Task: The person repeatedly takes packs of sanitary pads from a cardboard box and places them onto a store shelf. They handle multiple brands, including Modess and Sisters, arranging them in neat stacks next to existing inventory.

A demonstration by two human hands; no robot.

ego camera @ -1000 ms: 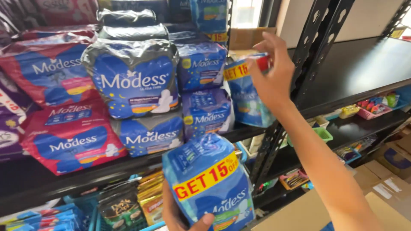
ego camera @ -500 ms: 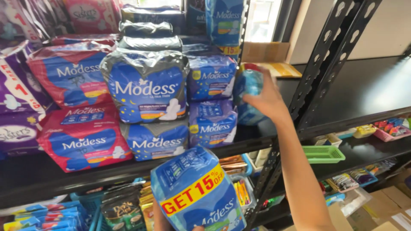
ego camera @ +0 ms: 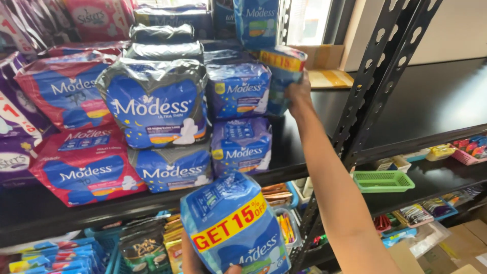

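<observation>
Two blue packs are in our hands. We are gripping one blue pack with the yellow band (ego camera: 234,231) from below with our left hand (ego camera: 195,259), holding it near us, low in the middle of the scene, in front of the black shelf (ego camera: 61,213); only a little of that hand is showing under the pack, so we cannot tell how the fingers are lying. With our right hand (ego camera: 299,94) we are reaching far out over the shelf, fingers closed around the side of a second blue pack (ego camera: 281,76) (it, too, is carrying a yellow band at its top), which is standing tilted against the right side of a stack of two small blue packs (ego camera: 238,122). Just left of that stack, a large blue pack (ego camera: 157,104) is sitting on another blue one, with red and blue packs (ego camera: 76,127) further left. To the right, past the black perforated upright (ego camera: 375,76), a green basket (ego camera: 383,181) is lying on a lower shelf.
</observation>
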